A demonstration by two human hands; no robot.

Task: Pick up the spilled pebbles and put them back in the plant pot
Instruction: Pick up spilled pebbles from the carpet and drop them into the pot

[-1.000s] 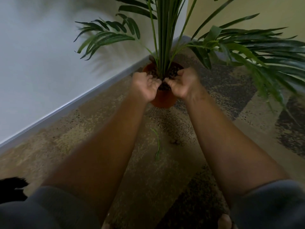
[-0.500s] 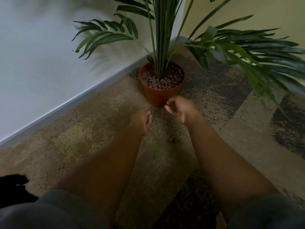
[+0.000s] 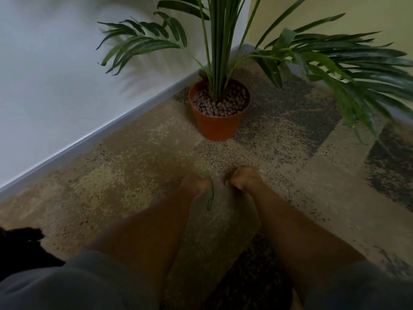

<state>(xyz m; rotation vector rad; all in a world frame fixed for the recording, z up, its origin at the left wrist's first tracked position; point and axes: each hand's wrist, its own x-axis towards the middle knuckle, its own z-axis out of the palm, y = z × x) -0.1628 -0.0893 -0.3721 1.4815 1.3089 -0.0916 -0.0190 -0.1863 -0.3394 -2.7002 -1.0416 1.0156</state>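
Note:
An orange plant pot (image 3: 218, 128) stands in the room's corner, filled with brown pebbles (image 3: 221, 104) around the stems of a palm. Both my hands are down on the patterned carpet well in front of the pot. My left hand (image 3: 195, 183) rests knuckles up beside a fallen green leaf (image 3: 210, 198). My right hand (image 3: 242, 177) is to the right of the leaf, its fingers curled down onto the carpet. Both hands are blurred. Whatever lies under the fingers is hidden, and I see no loose pebbles on the carpet.
A white wall with a grey skirting board (image 3: 89, 139) runs along the left. Long palm fronds (image 3: 357, 70) hang low over the carpet at the right. A black object (image 3: 20, 245) lies at the lower left edge.
Both hands have left the top of the pot and come back down to the carpet near the leaf. The pebbles in the pot, covered before, are now in full view.

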